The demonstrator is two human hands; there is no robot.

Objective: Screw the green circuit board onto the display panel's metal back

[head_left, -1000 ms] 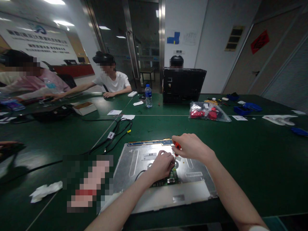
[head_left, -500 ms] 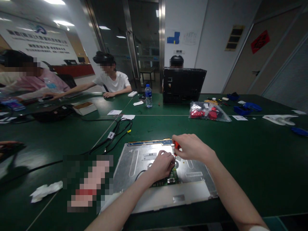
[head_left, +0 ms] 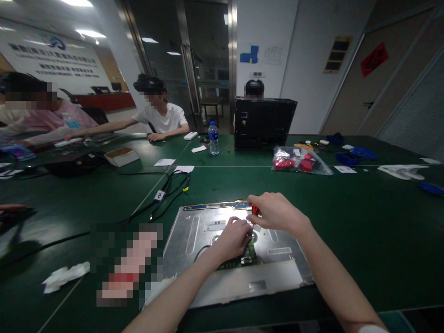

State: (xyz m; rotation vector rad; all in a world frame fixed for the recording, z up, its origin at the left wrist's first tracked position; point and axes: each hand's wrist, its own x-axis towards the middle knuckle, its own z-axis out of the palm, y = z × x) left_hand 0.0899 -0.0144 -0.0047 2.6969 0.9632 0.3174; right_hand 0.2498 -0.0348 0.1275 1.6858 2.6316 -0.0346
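My right hand (head_left: 277, 210) is closed round the orange-and-black handle of a screwdriver (head_left: 255, 210), held upright. Its thin shaft points down at the green circuit board (head_left: 248, 254), by the board's upper edge. Closed fingers of my left hand (head_left: 236, 237) meet close to the shaft's tip; whatever they pinch is hidden. That hand rests over the board and covers much of it. Beneath both lies a flat metal-backed display panel (head_left: 183, 236), with a blue circuit strip (head_left: 215, 206) along its far edge. The screwdriver's tip and any screw under it are too small to make out.
Black cables (head_left: 169, 189) run over the green table left of the panel. Crumpled tissue (head_left: 65, 276) lies near left. Further back are a water bottle (head_left: 214, 138), a black case (head_left: 265, 124), and a plastic bag with red items (head_left: 301, 160). Several people sit around the table.
My hands stay in place over the panel; the screwdriver handle looks slightly turned in my right hand. At the far left, a co-worker's outstretched hand has shifted a little.
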